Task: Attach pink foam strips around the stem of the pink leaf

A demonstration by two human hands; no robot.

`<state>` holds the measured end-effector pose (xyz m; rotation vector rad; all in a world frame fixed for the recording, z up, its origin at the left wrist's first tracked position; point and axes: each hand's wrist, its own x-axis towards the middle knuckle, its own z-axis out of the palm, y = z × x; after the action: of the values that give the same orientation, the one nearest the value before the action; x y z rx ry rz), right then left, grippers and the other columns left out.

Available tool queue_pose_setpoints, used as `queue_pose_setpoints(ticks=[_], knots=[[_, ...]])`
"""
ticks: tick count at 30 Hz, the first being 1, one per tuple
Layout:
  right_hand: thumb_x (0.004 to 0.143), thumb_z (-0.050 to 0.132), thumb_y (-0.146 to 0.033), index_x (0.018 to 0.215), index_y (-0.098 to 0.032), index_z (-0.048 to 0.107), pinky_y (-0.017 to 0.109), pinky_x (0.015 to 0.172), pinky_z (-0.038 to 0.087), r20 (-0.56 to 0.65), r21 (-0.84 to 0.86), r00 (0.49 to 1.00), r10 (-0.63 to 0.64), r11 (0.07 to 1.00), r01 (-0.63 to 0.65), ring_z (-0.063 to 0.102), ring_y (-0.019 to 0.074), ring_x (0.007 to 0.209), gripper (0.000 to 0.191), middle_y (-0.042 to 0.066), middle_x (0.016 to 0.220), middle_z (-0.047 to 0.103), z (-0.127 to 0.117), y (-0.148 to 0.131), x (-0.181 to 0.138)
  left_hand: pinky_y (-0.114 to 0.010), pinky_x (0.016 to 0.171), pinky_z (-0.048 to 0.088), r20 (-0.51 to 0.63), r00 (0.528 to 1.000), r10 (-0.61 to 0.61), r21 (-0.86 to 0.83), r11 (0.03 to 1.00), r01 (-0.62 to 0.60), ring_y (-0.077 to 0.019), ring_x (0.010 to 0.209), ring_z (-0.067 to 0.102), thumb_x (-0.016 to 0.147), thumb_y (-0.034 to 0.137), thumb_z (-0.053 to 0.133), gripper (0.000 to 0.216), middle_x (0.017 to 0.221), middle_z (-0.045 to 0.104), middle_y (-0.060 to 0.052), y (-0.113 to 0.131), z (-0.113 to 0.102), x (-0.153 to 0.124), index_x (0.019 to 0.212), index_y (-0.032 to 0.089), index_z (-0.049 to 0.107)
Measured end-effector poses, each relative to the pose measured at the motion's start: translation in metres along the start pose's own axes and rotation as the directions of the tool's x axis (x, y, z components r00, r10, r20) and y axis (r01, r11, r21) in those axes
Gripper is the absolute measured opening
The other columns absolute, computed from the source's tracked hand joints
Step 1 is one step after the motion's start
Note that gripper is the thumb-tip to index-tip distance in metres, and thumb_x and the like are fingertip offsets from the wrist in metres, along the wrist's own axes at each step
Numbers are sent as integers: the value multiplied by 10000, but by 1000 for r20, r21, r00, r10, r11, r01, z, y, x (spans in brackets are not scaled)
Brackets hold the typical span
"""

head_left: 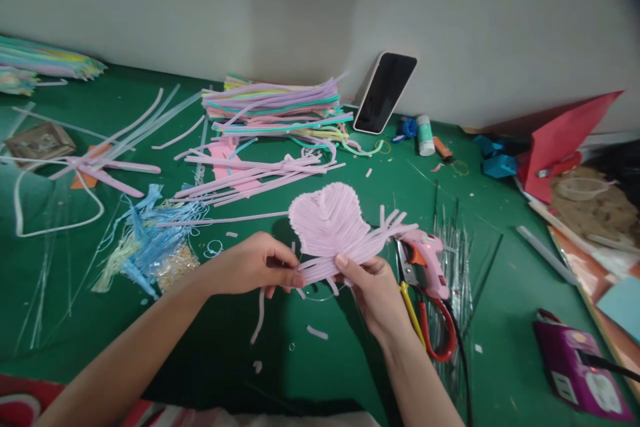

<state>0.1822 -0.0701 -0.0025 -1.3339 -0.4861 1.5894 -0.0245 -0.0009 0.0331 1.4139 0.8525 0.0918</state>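
Note:
A pink heart-shaped piece made of glued drinking straws point(327, 220) is held up over the green table point(500, 293), with loose straw ends sticking out to the right. My left hand point(253, 265) pinches its lower left edge with fingers closed. From below, my right hand point(373, 287) grips the bottom edge, thumb pressed on top.
A pink glue gun point(429, 260) and red-handled pliers point(433, 327) lie just right of my right hand. Piles of coloured straws point(273, 110) sit behind, a phone point(385, 92) leans on the wall, blue shreds point(150, 237) lie left, a purple power strip point(580, 367) right.

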Motion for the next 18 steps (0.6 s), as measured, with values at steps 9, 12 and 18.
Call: queue_pose_setpoints(ticks=[9,12,18], knots=[[601,854,-331,646,-188,746,225,556,462,-49,1,998,-47,999,47,552,96,534,185,-18,580,679,-3,1,3,-183,586,451,11,997,73,70,995,-74,-136,656,631,811,435,652,267,715,673,-16,2,-4,0,820,175,711],[561,869,-347,619,-193,744,227,556,474,-65,11,997,-36,999,37,554,96,529,207,-17,594,689,-3,-2,2,-181,637,454,-7,994,107,86,991,-106,-126,723,618,820,432,649,268,810,692,-10,2,-6,-1,889,177,697],[537,876,-365,588,-190,736,227,539,472,-63,16,998,-13,1000,14,552,98,510,229,-12,567,682,-2,-6,1,-195,664,486,5,998,59,25,998,-59,-138,769,641,879,440,569,276,837,687,-4,3,-13,-5,883,180,659]])
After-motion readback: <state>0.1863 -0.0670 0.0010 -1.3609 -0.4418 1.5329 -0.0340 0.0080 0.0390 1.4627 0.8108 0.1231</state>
